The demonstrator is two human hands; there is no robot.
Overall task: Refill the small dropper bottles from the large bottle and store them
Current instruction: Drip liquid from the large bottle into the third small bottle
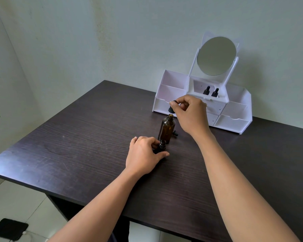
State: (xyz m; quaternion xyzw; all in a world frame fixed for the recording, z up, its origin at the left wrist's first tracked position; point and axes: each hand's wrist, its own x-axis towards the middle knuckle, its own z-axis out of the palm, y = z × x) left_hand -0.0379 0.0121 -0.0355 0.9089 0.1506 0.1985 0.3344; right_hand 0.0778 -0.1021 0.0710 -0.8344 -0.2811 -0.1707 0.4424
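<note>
My left hand [143, 152] clamps its fingers around the small dropper bottle [162, 144] on the dark counter [77, 137]; my right hand [189, 112] pinches a black dropper cap [171, 107] just above the large amber bottle [166, 128]'s open mouth.

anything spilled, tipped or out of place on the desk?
No spill shows on the table. The large bottle and the small bottle held by the left hand both stand upright and uncapped. One small black piece, perhaps a loose dropper cap, lies behind the large bottle; too small to tell.
</note>
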